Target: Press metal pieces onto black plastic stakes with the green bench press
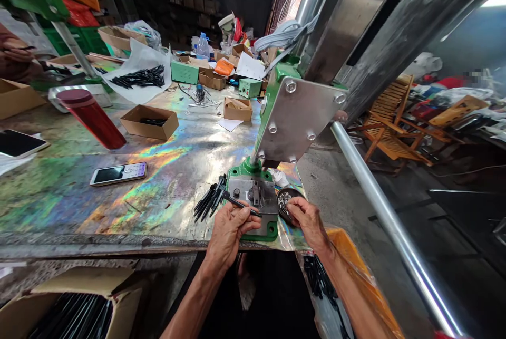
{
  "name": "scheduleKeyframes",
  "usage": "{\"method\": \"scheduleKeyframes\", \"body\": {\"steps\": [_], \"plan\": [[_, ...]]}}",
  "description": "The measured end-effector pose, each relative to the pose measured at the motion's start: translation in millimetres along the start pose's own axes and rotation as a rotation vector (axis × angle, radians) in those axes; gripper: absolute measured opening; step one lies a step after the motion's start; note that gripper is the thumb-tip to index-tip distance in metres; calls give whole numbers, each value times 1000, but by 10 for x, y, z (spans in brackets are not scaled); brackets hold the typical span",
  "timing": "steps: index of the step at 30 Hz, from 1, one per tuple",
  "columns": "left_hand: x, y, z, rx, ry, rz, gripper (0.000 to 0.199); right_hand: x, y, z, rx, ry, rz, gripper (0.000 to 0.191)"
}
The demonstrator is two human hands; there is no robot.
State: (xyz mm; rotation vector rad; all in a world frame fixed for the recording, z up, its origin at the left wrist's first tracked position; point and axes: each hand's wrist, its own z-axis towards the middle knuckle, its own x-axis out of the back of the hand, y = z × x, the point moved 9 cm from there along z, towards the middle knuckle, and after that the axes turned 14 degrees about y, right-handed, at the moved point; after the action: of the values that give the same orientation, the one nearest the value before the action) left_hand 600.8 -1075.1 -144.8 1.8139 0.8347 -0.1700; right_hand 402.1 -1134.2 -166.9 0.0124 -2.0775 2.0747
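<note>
My left hand is closed on a slim black tool-like piece, held over the front of the green press base. My right hand has its fingertips pinched in a round dark dish of small shiny metal parts; whatever is between them is too small to make out. A metal plate with a small fixture lies on the press base, between the hands and beyond them. To the left of it, a pile of black pieces rests on the table.
On the table lie a phone, a red cup and a carton of black pieces. The press's metal bar slopes down at right. An orange crate and an open carton stand below. Another person's hand is far left.
</note>
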Motion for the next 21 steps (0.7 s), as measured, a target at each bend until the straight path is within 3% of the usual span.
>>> {"method": "scheduleKeyframes", "body": {"steps": [8, 21], "plan": [[-163, 2, -116, 107, -23, -174, 43, -440, -606, -520, 21, -83, 198, 22], [-148, -62, -158, 161, -81, -308, 37, -512, -706, -673, 118, -44, 158, 20]]}}
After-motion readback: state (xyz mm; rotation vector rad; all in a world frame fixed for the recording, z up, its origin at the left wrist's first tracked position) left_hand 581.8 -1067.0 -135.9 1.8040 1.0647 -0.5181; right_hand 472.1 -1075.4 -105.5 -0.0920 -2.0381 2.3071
